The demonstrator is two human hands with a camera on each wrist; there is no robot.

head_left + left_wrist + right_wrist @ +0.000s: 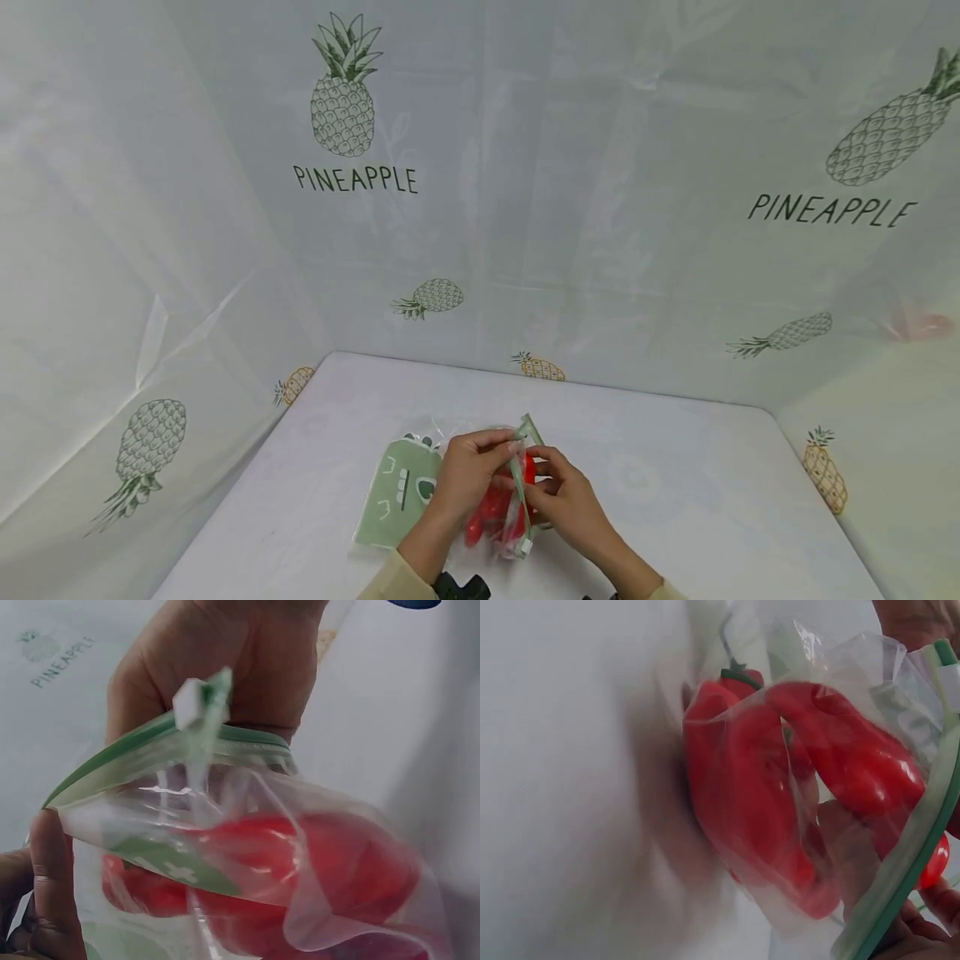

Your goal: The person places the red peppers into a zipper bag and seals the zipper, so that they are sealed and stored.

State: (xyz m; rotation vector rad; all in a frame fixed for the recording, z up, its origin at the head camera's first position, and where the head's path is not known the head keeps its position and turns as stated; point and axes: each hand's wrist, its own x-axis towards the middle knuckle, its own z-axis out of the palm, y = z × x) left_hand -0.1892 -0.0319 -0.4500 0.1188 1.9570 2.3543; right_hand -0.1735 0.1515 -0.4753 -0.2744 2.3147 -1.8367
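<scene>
A clear zip bag (522, 546) with a green closure strip and white slider (190, 703) stands tilted on the table, its mouth parted. Long red peppers (742, 787) with green stems show through its plastic. My left hand (467, 471) pinches the closure strip at the bag's upper edge. From the other side, my right hand (564, 502) has its fingers in the mouth and grips a red pepper (530, 469) there. In the left wrist view, plastic and the strip partly cover the right hand's fingers.
Left of the bag lies a flat clear pouch with a green monster-face print (399, 492). The white table (675, 467) is bordered by a hanging curtain (562, 208) with pineapple prints. A dark wrist mount (461, 587) shows below my left forearm.
</scene>
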